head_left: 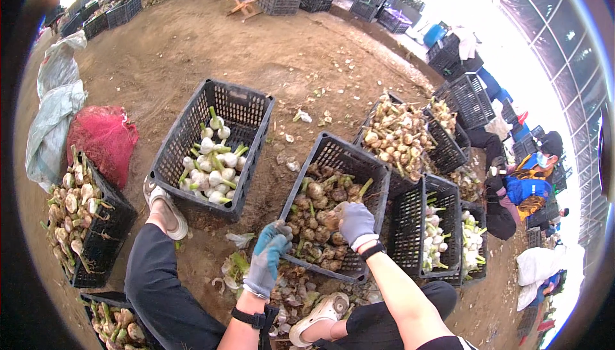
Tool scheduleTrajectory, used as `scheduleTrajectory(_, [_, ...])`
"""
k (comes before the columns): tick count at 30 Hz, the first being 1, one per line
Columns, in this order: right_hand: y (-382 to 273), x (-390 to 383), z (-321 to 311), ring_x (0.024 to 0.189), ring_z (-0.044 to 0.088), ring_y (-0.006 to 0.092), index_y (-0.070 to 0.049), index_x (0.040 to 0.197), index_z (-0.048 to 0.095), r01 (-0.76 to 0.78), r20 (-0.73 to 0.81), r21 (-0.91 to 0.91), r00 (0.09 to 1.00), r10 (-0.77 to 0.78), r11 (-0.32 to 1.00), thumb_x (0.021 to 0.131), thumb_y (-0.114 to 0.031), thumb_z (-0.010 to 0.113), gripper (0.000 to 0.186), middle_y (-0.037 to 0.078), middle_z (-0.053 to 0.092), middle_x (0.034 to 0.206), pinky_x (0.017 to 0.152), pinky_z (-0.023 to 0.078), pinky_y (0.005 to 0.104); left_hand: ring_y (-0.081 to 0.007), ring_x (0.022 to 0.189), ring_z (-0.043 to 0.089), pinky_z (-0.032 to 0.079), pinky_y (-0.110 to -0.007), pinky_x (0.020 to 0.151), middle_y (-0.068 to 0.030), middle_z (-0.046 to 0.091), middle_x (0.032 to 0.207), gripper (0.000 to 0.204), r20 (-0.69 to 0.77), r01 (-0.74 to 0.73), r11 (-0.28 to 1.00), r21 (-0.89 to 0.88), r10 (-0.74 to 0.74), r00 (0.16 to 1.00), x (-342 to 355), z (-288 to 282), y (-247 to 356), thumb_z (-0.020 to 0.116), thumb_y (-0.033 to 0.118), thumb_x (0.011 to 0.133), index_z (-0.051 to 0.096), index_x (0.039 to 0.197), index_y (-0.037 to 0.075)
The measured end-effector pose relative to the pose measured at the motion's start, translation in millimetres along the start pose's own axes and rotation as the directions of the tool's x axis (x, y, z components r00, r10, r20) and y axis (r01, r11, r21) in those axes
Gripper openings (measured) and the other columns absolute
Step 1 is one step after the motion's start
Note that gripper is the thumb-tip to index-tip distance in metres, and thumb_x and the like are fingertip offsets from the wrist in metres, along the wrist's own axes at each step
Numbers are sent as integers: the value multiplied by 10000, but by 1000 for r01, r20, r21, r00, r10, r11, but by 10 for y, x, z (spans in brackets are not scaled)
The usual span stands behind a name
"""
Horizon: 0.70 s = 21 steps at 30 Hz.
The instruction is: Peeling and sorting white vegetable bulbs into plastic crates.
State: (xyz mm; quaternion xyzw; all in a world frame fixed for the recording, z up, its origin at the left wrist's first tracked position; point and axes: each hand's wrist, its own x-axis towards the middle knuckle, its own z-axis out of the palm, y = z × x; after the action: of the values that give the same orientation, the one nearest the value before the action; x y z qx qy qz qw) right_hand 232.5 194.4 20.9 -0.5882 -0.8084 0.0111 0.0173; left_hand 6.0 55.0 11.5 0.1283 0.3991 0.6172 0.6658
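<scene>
My left hand (268, 255), in a blue and grey glove, rests on the near rim of a black plastic crate (368, 163) that holds dirty garlic bulbs (315, 219); I cannot tell whether its fingers grip the rim. My right hand (355, 222), in a grey glove, reaches into the same crate and closes on one of the dirty bulbs. To the left stands another black crate (176, 145) holding cleaned white garlic (212, 166) with green stems. My knees and white shoes frame the near crate.
Crates of uncleaned garlic stand at left (106, 235) and back right (442, 151); two crates of white garlic (442, 235) are at right. Garlic peelings (295, 292) lie on the dirt floor. A red mesh sack (102, 137) lies left. A seated person (522, 187) works at right.
</scene>
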Motion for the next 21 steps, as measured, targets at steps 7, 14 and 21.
scheduleTrajectory(7, [-485,-704,-850,836,679,237,-38,1194,644,-216,238,943,969,-59,254,1004,-324,633,343,140,713,913,764,527,386,-136,1207,540,457,-270,991,-33,523,1408,690,237,-167,980,107,138,962,-404,113,-35,609,-104,884,380,1501,103])
scheduleTrajectory(14, [-910,-1054,-450,948,664,132,-3,1144,689,-246,248,937,969,24,249,932,-296,739,366,66,740,1049,841,512,289,-207,1201,552,474,-338,1019,-71,530,1332,714,290,-616,679,400,543,788,-582,219,-36,832,-49,683,521,1311,84])
scheduleTrajectory(21, [-838,-1144,-472,900,670,139,6,1129,694,-202,184,922,979,86,332,958,-295,706,346,71,747,1012,830,516,298,-245,1186,551,442,-354,1050,-89,535,1274,698,357,-685,435,585,620,699,-643,217,-63,888,-14,603,551,1208,75])
